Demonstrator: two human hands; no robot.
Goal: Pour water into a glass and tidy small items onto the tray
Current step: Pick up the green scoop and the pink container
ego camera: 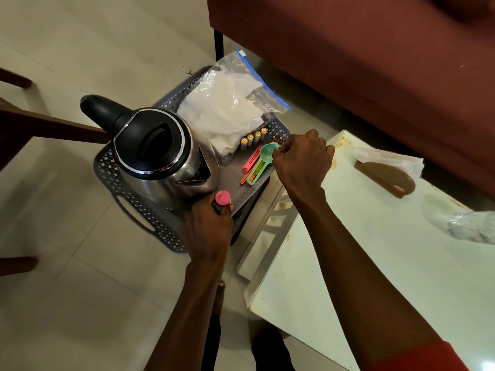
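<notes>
A dark perforated tray (139, 210) carries a steel kettle (158, 153) with a black lid, a zip bag (235, 100) of white material, several batteries (253, 137), pink and orange clips (251, 160) and a green measuring spoon (263, 159). My left hand (207, 226) grips the tray's near edge together with a dark bottle with a pink cap (223, 198). My right hand (302, 159) has its fingers curled at the tray's right rim, beside the green spoon's bowl.
A white table (361, 250) stands to the right, with a brown spill (385, 180), a tissue (388, 159) and crumpled plastic (471, 226). A maroon sofa (375, 49) lies beyond it. Wooden chair legs (48, 127) stand at the left on the tiled floor.
</notes>
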